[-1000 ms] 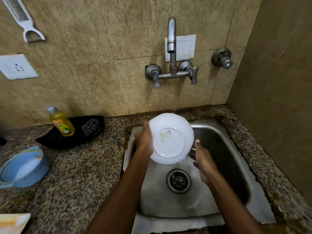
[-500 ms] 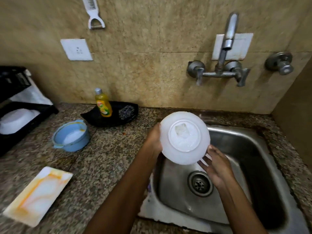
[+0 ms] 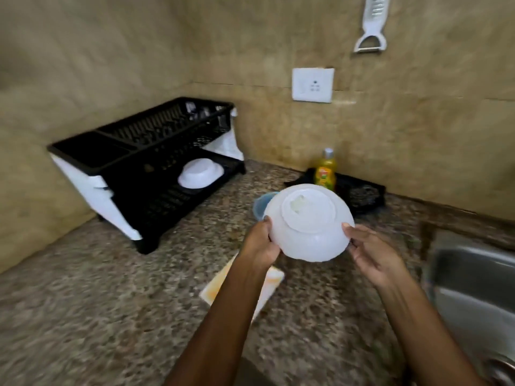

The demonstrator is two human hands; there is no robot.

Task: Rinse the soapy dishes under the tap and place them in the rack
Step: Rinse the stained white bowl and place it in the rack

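A white bowl is held upside down, base toward me, above the granite counter. My left hand grips its left rim. My right hand holds its right rim with thumb and fingers. The black two-tier dish rack stands in the left corner, well apart from the bowl. Another white bowl lies upside down on the rack's lower tier. The tap is out of view.
A blue bowl sits behind the held bowl. A yellow soap bottle stands on a black tray by the wall. A white and orange board lies under my left forearm. The steel sink is at the right edge.
The bowl has moved left from over the sink to above the counter, held in both hands. The view has swung left, bringing the rack fully in and losing the tap.
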